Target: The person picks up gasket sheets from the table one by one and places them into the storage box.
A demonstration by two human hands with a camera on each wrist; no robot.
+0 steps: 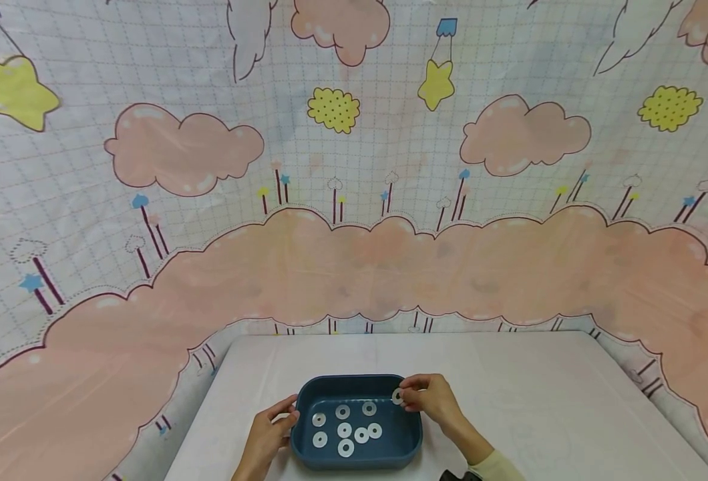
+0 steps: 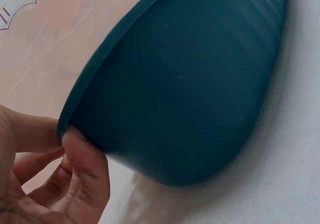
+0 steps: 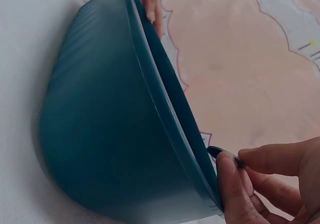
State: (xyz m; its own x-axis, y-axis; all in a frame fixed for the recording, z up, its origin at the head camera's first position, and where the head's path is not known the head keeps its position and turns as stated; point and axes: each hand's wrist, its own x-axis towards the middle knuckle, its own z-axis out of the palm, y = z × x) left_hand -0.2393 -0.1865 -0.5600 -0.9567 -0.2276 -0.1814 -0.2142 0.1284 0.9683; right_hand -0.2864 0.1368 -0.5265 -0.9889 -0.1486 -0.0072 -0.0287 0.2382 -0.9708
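Note:
A dark teal oblong tub (image 1: 354,459) stands on the white table, with several flat silver washers (image 1: 344,429) lying spread over its floor, mostly towards the left and middle. My left hand (image 1: 268,431) pinches the tub's left rim between thumb and fingers; the left wrist view shows that thumb (image 2: 87,169) against the outer wall. Over the tub's back right corner, my right hand (image 1: 431,399) pinches one washer (image 1: 397,396) between thumb and fingertips. In the right wrist view this washer (image 3: 220,153) appears edge-on, close to the rim. The tub's inside is hidden from both wrist views.
The white tabletop (image 1: 546,394) extends to both sides of the tub and behind it. Beyond its back edge hangs a cloth (image 1: 390,267) printed with clouds and stars. A small dark object (image 1: 459,475) shows at the bottom edge, by the right sleeve.

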